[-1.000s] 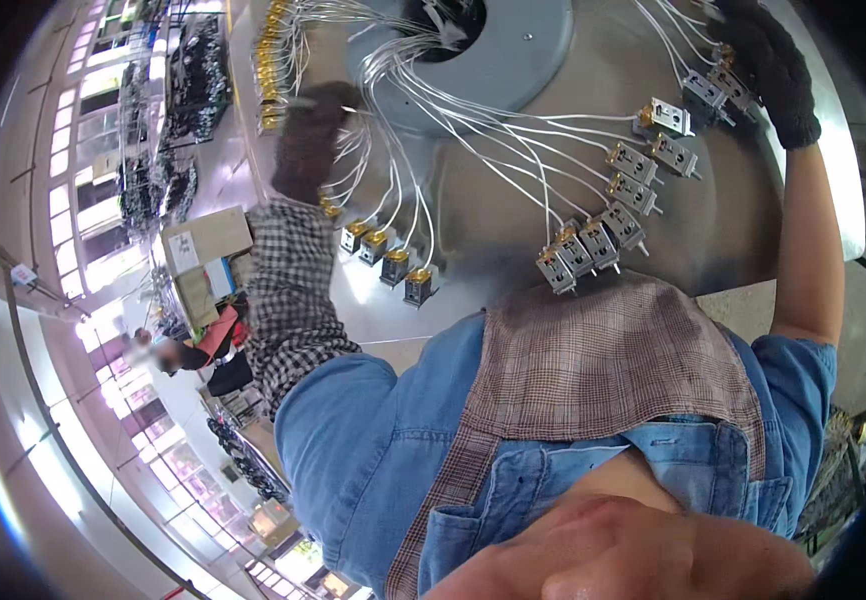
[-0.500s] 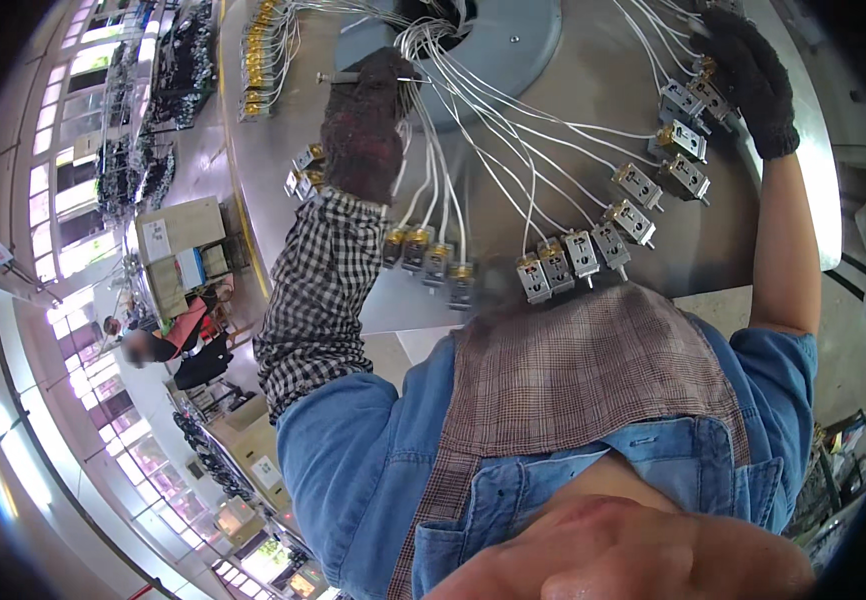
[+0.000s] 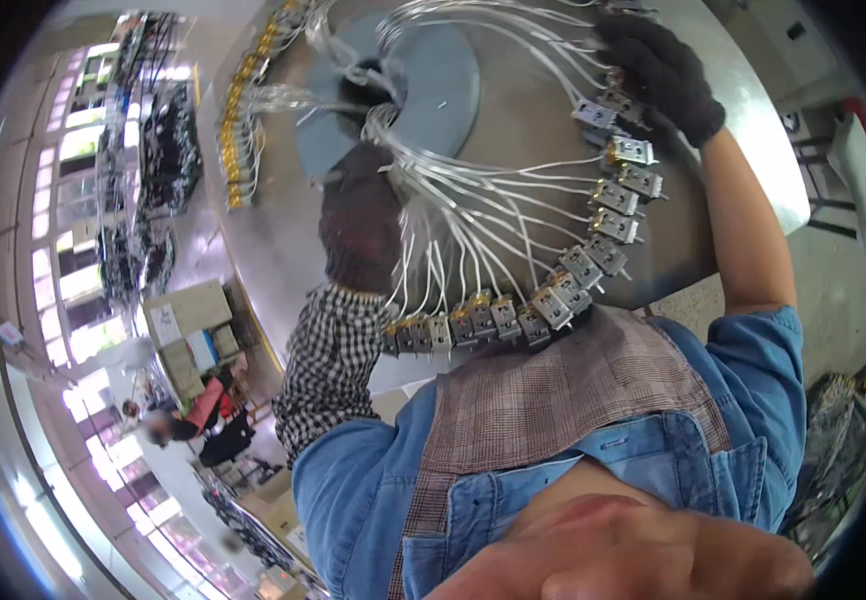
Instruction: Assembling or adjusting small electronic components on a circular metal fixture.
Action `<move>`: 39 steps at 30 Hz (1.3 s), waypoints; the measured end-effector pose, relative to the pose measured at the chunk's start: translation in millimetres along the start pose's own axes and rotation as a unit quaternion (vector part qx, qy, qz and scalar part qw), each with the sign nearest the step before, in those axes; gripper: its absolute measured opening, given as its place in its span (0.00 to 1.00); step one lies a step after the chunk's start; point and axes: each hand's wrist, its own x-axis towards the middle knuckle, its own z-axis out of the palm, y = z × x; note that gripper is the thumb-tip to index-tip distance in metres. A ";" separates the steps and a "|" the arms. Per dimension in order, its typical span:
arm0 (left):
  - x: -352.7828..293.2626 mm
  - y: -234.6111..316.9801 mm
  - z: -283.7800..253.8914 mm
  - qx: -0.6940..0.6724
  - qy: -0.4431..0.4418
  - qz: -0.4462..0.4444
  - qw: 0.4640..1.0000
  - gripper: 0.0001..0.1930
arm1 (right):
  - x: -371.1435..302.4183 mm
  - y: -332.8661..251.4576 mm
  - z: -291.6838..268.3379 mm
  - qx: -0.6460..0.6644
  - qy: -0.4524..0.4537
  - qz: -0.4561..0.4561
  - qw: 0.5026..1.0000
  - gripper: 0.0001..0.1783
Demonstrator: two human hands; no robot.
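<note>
Both gloved hands reach out over the round metal table (image 3: 753, 170) — the left hand (image 3: 361, 225) lies flat among white wires (image 3: 473, 215), the right hand (image 3: 665, 72) curls on a metal connector (image 3: 595, 113) in the rim row.

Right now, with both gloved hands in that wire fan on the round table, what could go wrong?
1. The left hand rests on the white wires; a glove could snag one and strain its joint at the central hub.
2. The right hand is on the small metal switches near the edge of the round table; a nudge might push one off.
3. The wires cross closely, so tangling looks likely.
</note>
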 end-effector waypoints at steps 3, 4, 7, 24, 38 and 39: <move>2.1 1.3 -6.1 0.052 0.005 0.059 0.997 0.11 | -4.8 -1.8 -3.1 -0.038 -0.013 0.014 0.999 0.15; 1.8 -0.2 -7.4 0.066 0.027 0.052 0.996 0.10 | -7.8 -8.3 0.4 -0.025 -0.023 -0.013 0.999 0.15; 9.9 9.8 -4.4 -0.212 0.245 0.017 0.946 0.14 | -11.0 -15.9 -8.0 -0.064 -0.022 -0.021 0.997 0.15; 64.0 112.4 128.0 -0.902 -0.234 -0.254 0.261 0.17 | -20.5 -6.1 -19.9 -0.162 -0.026 -0.181 0.970 0.15; 67.2 136.0 117.2 -0.861 -0.279 -0.275 0.324 0.12 | -21.2 5.2 -18.9 -0.096 -0.008 -0.135 0.986 0.15; 67.8 147.3 111.5 -0.818 -0.254 -0.239 0.458 0.12 | -22.5 8.4 -21.8 -0.128 -0.007 -0.173 0.977 0.15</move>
